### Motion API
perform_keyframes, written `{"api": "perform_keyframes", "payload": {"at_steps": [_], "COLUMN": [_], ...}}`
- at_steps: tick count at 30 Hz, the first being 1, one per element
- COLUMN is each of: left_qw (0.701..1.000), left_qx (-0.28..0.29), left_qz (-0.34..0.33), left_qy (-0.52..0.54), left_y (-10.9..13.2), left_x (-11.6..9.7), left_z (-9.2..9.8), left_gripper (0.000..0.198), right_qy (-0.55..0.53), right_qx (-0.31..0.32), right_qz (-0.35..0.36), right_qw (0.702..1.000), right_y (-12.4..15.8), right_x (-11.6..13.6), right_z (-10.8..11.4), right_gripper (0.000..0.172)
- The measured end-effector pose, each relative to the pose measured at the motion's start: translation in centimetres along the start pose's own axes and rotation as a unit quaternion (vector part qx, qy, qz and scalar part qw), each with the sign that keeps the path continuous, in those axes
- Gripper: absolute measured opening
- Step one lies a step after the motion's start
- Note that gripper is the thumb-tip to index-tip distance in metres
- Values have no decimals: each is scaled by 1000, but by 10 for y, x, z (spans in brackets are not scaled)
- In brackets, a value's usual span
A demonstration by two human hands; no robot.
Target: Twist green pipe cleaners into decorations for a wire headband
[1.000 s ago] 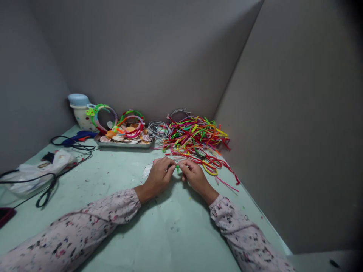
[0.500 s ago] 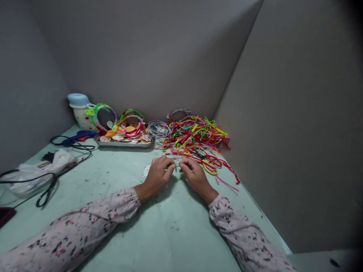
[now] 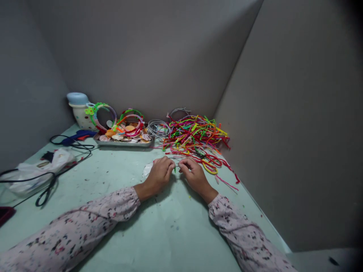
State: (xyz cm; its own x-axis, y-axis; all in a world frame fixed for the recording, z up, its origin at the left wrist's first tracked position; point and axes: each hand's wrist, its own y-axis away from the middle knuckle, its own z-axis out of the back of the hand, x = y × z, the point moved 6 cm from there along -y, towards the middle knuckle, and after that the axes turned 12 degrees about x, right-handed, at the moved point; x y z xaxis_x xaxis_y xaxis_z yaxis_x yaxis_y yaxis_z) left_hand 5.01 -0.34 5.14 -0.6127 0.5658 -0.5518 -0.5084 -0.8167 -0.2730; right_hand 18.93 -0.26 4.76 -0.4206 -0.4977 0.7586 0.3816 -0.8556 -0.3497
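Both hands meet over the table, close to the front of the pipe cleaner pile (image 3: 198,132). Fingers and thumb of my left hand (image 3: 159,174) are pinched together, and a short piece of green pipe cleaner (image 3: 175,169) pokes out at their tips. My right hand (image 3: 195,175) is closed in a pinch just opposite, a small gap away. A thin grey wire (image 3: 177,164) appears to cross that gap between the fingertips; most of it is hidden by the fingers.
A metal tray (image 3: 124,144) of shells carries pipe-cleaner-wrapped hoops (image 3: 106,107). Beside it lies a coil of wire (image 3: 159,128). To the left are a lidded cup (image 3: 82,115), blue-handled tool (image 3: 76,138), black cable (image 3: 45,196) and plastic bag (image 3: 31,175). Walls close off the back and right.
The green piece has shifted slightly left, closer to my left fingertips. My right fingertips have moved a little. The rest looks the same.
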Motion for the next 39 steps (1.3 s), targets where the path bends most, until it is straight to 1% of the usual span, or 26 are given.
{"api": "perform_keyframes", "payload": {"at_steps": [5,10,14,17,20,23,27,30,35,39], "left_qw": [1000,997,995,994,995,996,996,995,995,995], "left_qx": [-14,-34,-46,-57,-55,-48,-54,-64,-41,-17], "left_qz": [7,0,-11,-5,-5,-22,-22,-14,-3,0], "left_qy": [21,71,88,89,82,72,74,81,93,96], "left_y": [0,3,5,5,5,5,4,3,2,1], "left_x": [2,1,-1,-2,-3,-5,-3,0,5,7], "left_z": [2,8,12,14,14,12,11,12,8,5], "left_gripper": [26,27,21,16,16,15,17,19,21,22], "right_qy": [19,65,72,73,72,66,49,29,48,69], "right_qx": [-12,-13,-29,-33,-37,-49,-62,-85,-95,-89], "right_qz": [21,53,56,57,55,49,59,65,79,88], "right_qw": [1000,996,995,995,995,995,995,994,991,990], "right_y": [2,2,2,2,2,3,3,3,1,1], "right_x": [5,11,11,9,8,8,12,13,10,9], "right_z": [1,-1,0,2,3,5,7,11,13,12], "right_gripper": [11,18,11,10,8,5,12,18,9,8]}}
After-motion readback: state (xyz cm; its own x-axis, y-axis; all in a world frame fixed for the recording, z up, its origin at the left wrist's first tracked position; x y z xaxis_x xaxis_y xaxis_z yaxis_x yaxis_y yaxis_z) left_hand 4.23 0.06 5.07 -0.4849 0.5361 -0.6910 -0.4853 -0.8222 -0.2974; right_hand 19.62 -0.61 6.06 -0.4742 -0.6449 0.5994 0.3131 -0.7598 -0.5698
